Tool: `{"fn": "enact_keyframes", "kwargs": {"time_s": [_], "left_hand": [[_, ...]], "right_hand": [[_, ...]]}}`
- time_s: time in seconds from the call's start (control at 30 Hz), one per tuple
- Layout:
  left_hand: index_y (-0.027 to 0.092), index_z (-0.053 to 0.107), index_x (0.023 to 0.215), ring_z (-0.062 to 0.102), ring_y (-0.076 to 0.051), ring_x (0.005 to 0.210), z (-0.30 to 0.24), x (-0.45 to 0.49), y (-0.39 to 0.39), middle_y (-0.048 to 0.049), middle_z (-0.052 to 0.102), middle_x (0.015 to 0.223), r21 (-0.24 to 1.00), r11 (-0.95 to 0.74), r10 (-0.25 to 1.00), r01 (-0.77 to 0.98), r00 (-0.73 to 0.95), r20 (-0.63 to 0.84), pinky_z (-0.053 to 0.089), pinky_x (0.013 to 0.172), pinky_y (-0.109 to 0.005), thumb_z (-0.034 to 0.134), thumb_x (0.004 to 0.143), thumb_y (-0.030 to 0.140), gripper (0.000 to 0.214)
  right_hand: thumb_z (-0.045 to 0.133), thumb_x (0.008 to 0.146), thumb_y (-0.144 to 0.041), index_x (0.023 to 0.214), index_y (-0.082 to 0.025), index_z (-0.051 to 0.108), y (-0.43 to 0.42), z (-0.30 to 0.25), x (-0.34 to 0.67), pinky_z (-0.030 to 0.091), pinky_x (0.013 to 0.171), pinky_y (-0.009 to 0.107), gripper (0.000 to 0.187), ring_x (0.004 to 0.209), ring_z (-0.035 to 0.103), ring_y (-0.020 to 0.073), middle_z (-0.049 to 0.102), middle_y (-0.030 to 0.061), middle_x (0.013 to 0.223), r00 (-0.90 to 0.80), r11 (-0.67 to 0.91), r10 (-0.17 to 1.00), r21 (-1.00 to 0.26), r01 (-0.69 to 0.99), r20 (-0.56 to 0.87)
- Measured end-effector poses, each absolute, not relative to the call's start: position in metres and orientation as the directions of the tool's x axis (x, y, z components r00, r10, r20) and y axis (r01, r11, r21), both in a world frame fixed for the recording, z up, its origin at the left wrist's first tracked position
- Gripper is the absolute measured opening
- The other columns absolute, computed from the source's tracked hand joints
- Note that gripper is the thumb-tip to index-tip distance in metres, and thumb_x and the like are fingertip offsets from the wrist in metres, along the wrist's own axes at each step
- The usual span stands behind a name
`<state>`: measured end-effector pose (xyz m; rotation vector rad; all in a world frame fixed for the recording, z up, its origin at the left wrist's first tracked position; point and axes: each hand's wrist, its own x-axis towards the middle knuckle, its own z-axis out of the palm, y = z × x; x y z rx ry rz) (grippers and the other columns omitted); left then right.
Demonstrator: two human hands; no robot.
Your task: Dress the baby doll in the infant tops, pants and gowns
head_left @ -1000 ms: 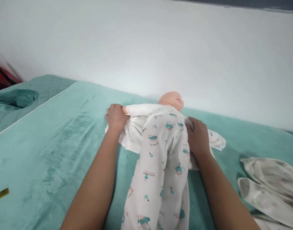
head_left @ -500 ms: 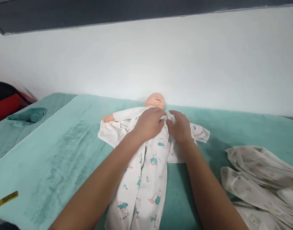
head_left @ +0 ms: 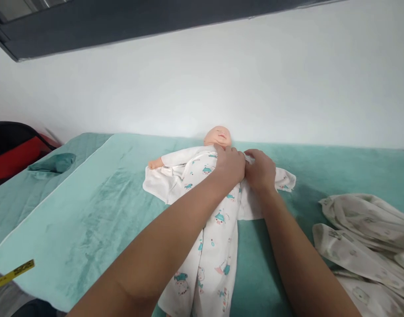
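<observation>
On the green bedding lies a baby doll [head_left: 218,135] on its back, head toward the wall. White baby clothes [head_left: 218,229] printed with teal and pink animals cover its trunk and legs. One doll arm in a plain white sleeve stretches out to the left, lying over the garment's spread side. My left hand [head_left: 230,164] is closed at the chest, just below the doll's chin. Right beside it, my right hand [head_left: 260,169] grips the cloth at the shoulder on the right. The fingertips of both hands are partly hidden. A printed sleeve [head_left: 285,179] sticks out past my right hand.
A crumpled pile of pale printed cloth [head_left: 367,246] lies at the right. The green bedding [head_left: 89,207] meets a white wall [head_left: 202,83]. A red and black object [head_left: 19,152] stands at the far left, and a yellow strip [head_left: 12,275] shows at lower left.
My left hand has shifted right across the chest, against my right hand, and its fingers have curled in. More of the printed chest cloth shows. The view has turned slightly left.
</observation>
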<state>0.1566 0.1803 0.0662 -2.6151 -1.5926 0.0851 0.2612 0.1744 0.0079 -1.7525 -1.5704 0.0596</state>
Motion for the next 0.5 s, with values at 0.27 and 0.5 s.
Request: {"fn": "enact_keyframes", "kwargs": {"time_s": [0.27,0.5], "left_hand": [[0.019,0.057,0.122,0.047,-0.033,0.121,0.078,0.133,0.185,-0.0159,0.055,0.128,-0.065,-0.463,0.886,0.884,0.462,-0.032,0.028,0.104,-0.059,0.054,0.084,0.030,0.040],[0.017,0.059,0.122,0.046,-0.036,0.120,0.073,0.126,0.187,-0.0174,0.056,0.125,-0.137,-0.434,0.900,0.890,0.434,-0.034,0.029,0.101,-0.058,0.056,0.084,0.023,0.039]], "right_hand": [[0.050,0.074,-0.020,0.095,-0.022,0.066,0.177,0.004,0.267,0.044,0.091,0.042,0.026,0.099,0.063,0.0264,0.071,0.0077,0.103,0.279,0.079,0.834,-0.603,0.794,0.476],[0.046,0.072,-0.015,0.094,-0.022,0.066,0.179,0.001,0.268,0.048,0.085,0.040,0.030,0.092,0.065,0.0249,0.072,0.0066,0.096,0.313,0.078,0.858,-0.706,0.704,0.407]]}}
